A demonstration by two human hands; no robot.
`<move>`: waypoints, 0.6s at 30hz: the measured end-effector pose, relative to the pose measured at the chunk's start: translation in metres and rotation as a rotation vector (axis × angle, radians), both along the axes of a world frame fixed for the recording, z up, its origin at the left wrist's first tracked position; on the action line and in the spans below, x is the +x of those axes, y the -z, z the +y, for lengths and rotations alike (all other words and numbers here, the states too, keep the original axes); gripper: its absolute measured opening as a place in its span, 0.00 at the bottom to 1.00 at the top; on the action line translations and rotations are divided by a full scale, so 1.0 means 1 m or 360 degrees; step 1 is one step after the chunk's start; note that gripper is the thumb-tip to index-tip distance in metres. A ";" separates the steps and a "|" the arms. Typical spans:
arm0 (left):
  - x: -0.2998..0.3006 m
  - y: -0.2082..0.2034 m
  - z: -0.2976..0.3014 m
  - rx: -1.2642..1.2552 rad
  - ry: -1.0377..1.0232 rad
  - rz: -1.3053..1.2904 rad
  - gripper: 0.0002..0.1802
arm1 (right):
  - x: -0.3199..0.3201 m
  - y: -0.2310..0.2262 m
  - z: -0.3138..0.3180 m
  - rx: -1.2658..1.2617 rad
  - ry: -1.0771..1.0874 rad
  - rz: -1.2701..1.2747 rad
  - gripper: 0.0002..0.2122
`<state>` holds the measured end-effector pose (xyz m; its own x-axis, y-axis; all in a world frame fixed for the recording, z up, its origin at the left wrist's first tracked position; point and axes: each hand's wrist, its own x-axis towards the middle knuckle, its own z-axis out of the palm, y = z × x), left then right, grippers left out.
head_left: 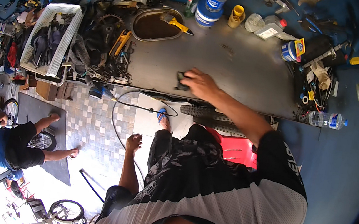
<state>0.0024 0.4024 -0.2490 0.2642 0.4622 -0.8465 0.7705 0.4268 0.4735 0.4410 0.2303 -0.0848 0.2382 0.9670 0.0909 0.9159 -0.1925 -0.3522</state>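
Note:
Over the front part of the metal workbench (249, 71), my right hand (200, 84) is closed on a small black part (181, 81). Its kind cannot be made out, since my fingers hide some of it. The part is at or just above the bench top. Lower down, away from the bench, my left hand (134, 143) hangs beside my leg above the tiled floor. Its fingers are loosely bent and apart, and nothing shows in them. Behind the black part, a yellow-handled brush (177, 22) lies across the rim of an oval metal pan (136, 31) of brown liquid.
A white plastic basket (73, 28) and a yellow-handled tool (121, 42) are at the left. Bottles and a blue-and-white tub (206, 17) line the back. A plastic bottle (326, 120) lies at the right. A black hose (115, 126) loops beside me; another person (19, 142) works at far left.

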 end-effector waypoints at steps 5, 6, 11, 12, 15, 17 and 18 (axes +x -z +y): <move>-0.011 -0.008 0.012 0.0040 0.0004 0.0096 0.21 | -0.039 0.004 0.131 0.0060 -0.0181 -0.0006 0.17; -0.010 -0.009 0.017 0.0059 0.0012 0.0029 0.21 | -0.040 0.003 0.140 0.0093 -0.0219 -0.0051 0.17; 0.007 -0.013 0.045 0.0147 0.0016 0.0048 0.19 | -0.007 0.004 0.100 0.0253 0.0025 0.0079 0.14; 0.010 -0.014 0.047 0.0181 0.0042 0.0015 0.18 | 0.013 0.005 0.080 0.0283 0.0099 0.0140 0.15; 0.021 -0.016 0.047 0.0146 0.0113 -0.0008 0.20 | 0.080 0.005 0.006 0.0082 0.0502 -0.0182 0.18; 0.027 -0.015 0.039 0.0140 0.0143 -0.0031 0.21 | 0.129 -0.002 -0.044 -0.0077 0.0727 -0.0452 0.18; 0.030 -0.014 0.034 0.0123 0.0159 0.0055 0.21 | 0.145 -0.002 -0.057 -0.0252 0.0862 -0.0584 0.19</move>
